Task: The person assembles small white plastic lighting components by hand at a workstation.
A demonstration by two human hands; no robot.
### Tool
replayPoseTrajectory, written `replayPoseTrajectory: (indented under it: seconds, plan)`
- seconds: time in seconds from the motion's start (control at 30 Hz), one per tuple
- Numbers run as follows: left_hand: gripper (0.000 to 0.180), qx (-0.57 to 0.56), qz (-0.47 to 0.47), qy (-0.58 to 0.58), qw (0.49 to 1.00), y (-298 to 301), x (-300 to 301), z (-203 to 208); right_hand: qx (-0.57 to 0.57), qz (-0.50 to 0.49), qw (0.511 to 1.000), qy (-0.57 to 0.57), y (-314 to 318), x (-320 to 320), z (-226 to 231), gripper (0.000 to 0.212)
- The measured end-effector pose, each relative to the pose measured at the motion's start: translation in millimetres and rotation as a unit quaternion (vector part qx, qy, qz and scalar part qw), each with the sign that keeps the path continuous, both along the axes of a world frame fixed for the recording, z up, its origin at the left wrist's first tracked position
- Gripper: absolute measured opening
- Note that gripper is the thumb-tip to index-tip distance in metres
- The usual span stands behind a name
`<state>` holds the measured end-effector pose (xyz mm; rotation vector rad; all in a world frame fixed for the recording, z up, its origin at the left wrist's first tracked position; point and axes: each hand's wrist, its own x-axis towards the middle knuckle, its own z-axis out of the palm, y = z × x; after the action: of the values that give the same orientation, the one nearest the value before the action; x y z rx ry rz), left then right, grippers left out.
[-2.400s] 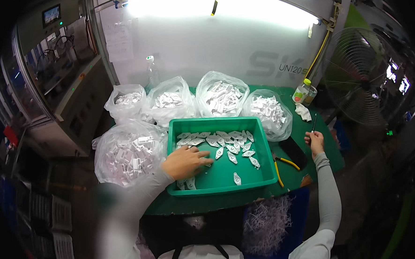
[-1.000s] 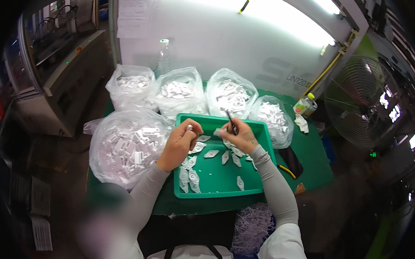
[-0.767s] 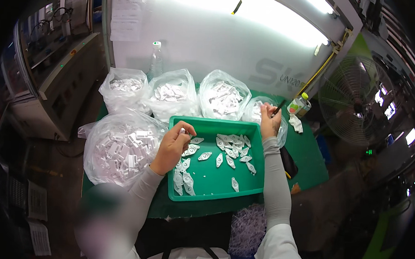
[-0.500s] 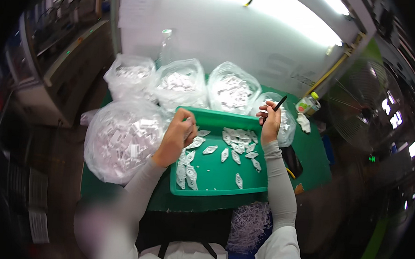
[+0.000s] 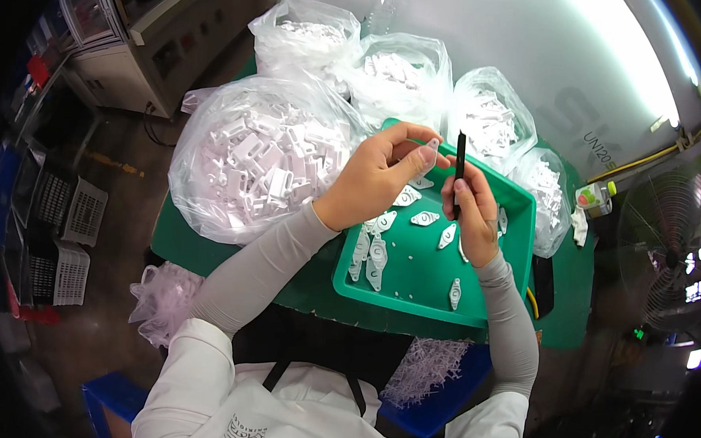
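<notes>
Between the thumb and fingers of my left hand (image 5: 368, 176) is a small white plastic piece (image 5: 431, 157), held up over the far part of the green tray (image 5: 401, 289). Closed around a slim black pen-shaped tool (image 5: 460, 165), my right hand (image 5: 477, 218) is close on its right. The tool stands nearly upright, its upper end beside the white piece; I cannot tell whether they touch. Several flat diamond-shaped white pieces (image 5: 376, 256) lie in the tray, clustered along its left side and scattered elsewhere. My hands hide some of them.
Left of the tray bulges a big clear bag of white plastic parts (image 5: 266, 163). Smaller filled bags (image 5: 402, 71) line the back. A bottle (image 5: 595, 196) stands at the right. Below the table's front edge is a blue bin (image 5: 469, 376) with thin white scraps (image 5: 426, 370).
My hands have come together above the tray, and the white piece now shows in my left fingers. The black tool has turned more upright. The whole view has shifted and tilted.
</notes>
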<state>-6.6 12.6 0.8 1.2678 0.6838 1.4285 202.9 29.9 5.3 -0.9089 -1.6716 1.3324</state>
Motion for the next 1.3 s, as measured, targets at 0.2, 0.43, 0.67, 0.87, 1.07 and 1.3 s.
replayPoseTrajectory:
  seconds: [0.2, 0.43, 0.67, 0.87, 1.07, 1.3]
  plan:
    - [0.026, 0.017, 0.025, 0.029, 0.999, 0, 1, 7, 0.036, -0.002, 0.999, -0.017, 1, 6, 1, 0.035]
    - [0.020, -0.019, 0.015, -0.071, 0.997, -3, 1, 0, 0.011, -0.003, 1.000, -0.006, -5, 8, 4, 0.030]
    - [0.018, 0.028, -0.019, 0.051, 0.998, -4, 2, -4, 0.037, -0.052, 0.997, 0.036, -8, -5, 8, 0.027]
    - [0.021, -0.003, -0.044, 0.083, 0.996, -3, 0, 4, 0.150, -0.042, 0.987, -0.048, -8, 7, 9, 0.025]
    - [0.019, 0.023, -0.031, 0.116, 0.993, -4, 2, 4, 0.197, -0.050, 0.977, -0.064, -8, 8, 10, 0.019]
    - [0.019, 0.037, -0.021, 0.101, 0.994, -3, 4, 2, 0.314, -0.085, 0.942, -0.085, -11, 2, 14, 0.033]
